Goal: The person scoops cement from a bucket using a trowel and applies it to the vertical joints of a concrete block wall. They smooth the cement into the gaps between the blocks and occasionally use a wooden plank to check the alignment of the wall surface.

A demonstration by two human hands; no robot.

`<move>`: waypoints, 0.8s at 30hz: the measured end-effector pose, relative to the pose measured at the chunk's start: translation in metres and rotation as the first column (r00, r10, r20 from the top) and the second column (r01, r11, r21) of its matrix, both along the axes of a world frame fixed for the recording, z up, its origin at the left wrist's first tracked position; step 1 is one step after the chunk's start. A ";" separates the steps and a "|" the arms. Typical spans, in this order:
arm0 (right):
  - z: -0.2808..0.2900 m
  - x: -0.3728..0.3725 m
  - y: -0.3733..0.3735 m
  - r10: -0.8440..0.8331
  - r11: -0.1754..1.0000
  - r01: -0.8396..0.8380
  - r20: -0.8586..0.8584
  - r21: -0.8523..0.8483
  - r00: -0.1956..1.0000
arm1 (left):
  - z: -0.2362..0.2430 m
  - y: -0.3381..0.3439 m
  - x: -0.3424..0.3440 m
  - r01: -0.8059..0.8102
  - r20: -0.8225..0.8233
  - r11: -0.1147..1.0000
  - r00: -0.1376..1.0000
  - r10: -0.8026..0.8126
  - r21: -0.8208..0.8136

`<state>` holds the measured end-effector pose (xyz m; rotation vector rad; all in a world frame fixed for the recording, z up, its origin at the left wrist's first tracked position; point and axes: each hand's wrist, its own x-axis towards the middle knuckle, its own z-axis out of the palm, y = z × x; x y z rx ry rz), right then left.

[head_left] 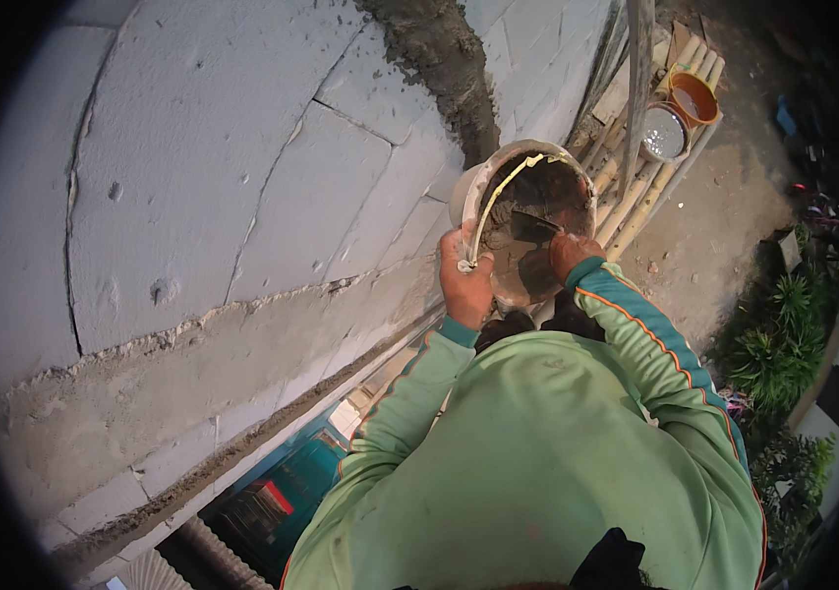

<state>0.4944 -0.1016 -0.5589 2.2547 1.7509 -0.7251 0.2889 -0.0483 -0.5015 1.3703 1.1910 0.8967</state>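
Observation:
A mortar-crusted bucket (461, 197) is tilted with its mouth toward me, close against the block wall. My left hand (467, 278) is closed on its rim, where the pale handle (504, 192) joins. Inside lies wet grey mortar (510, 258). My right hand (571, 253) reaches over the near right side of the bucket, closed around a trowel whose dark blade (533, 227) is down in the bucket. The trowel's grip is hidden within my fingers.
A wall of pale blocks (193, 177) fills the left, with a rough wet mortar strip (444, 74) running up it. Bamboo poles (650, 202) form a platform at right, carrying an orange bucket (694, 98) and a pail of whitish liquid (664, 134). An upright post (638, 59) stands beside them. Plants (783, 344) grow far below.

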 end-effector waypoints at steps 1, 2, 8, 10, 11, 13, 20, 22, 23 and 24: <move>0.005 0.005 -0.004 0.108 0.994 -0.109 0.037 0.029 0.993 | 0.000 -0.001 0.002 -0.024 0.019 0.998 0.999 0.025 -0.058; 0.011 0.011 -0.006 0.214 0.974 -0.218 0.076 0.054 0.974 | 0.000 -0.002 0.005 -0.047 0.037 0.992 0.998 0.051 -0.116; -0.030 0.088 0.008 -0.267 0.963 0.264 -0.283 -0.052 0.921 | 0.029 -0.016 0.021 0.166 0.229 0.981 0.956 -0.185 0.101; 0.061 0.063 -0.001 -0.585 0.795 0.349 -0.477 -0.495 0.656 | 0.040 -0.009 0.005 0.219 0.302 0.975 0.927 -0.223 0.046; 0.079 0.060 -0.012 -0.561 0.821 0.329 -0.558 -0.466 0.611 | 0.046 -0.003 0.003 0.261 0.301 0.964 0.917 -0.263 0.049; 0.082 0.046 -0.030 -0.563 0.826 0.304 -0.704 -0.474 0.433 | 0.054 0.004 0.004 0.289 0.242 0.957 0.929 -0.281 0.006; 0.070 0.021 -0.070 -0.620 0.694 0.082 -0.651 -0.716 -0.437 | 0.029 0.002 -0.009 0.010 0.306 0.907 0.943 0.131 -0.420; 0.079 0.017 -0.071 -0.615 0.664 0.071 -0.598 -0.744 -0.515 | 0.028 -0.005 -0.020 -0.023 0.333 0.839 0.911 0.241 -0.544; 0.073 0.016 -0.072 -0.604 0.688 0.057 -0.614 -0.724 -0.509 | 0.018 -0.009 -0.023 -0.071 0.326 0.807 0.891 0.315 -0.586; 0.078 0.013 -0.073 -0.567 0.691 0.069 -0.598 -0.720 -0.566 | 0.006 -0.014 -0.032 -0.114 0.283 0.779 0.891 0.355 -0.617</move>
